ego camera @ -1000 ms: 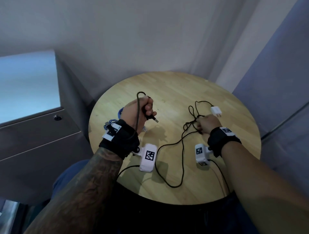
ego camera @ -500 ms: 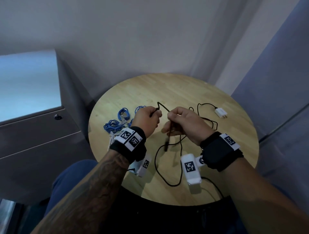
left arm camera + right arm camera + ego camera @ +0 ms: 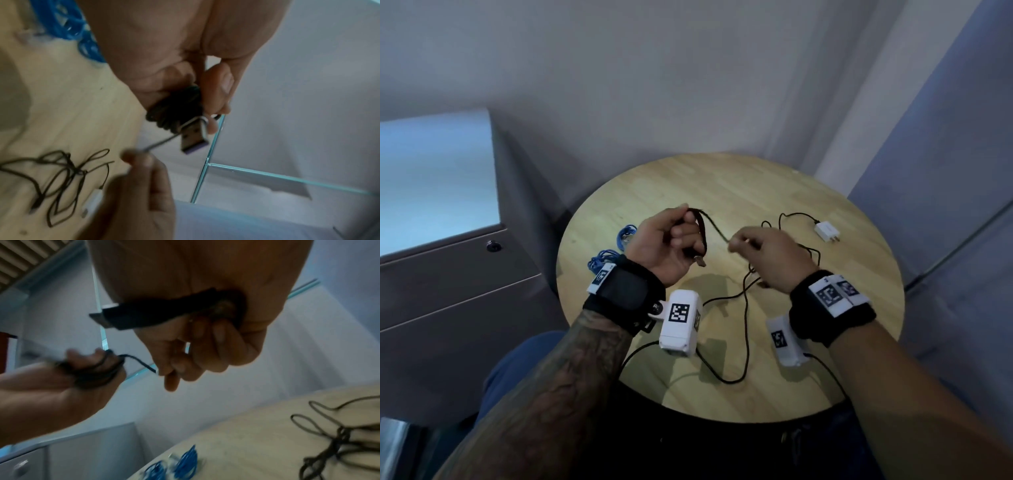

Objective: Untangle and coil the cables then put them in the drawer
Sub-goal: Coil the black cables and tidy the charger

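My left hand (image 3: 683,236) is raised over the round table, palm turned toward me. It grips a black cable (image 3: 702,226) looped round its fingers, and the loops (image 3: 176,108) and the USB plug (image 3: 193,138) hang below. My right hand (image 3: 739,241) pinches the same cable a short way to the right, with a taut span (image 3: 141,364) between the hands. The remainder lies as a loose tangle (image 3: 746,308) on the wooden table (image 3: 722,185), running to a white charger (image 3: 827,231). A blue cable (image 3: 604,257) lies bunched at the table's left, behind my left wrist.
A grey cabinet with drawer fronts (image 3: 455,291) and a round lock (image 3: 493,245) stands left of the table. Walls close in behind, and a blue-grey panel (image 3: 945,171) stands to the right. Thin leads from the wrist cameras trail over the table's near edge (image 3: 722,416).
Both hands have risen. The left hand turned palm-up with the cable looped round its fingers. The right hand slid rightward along the cable, away from the left.
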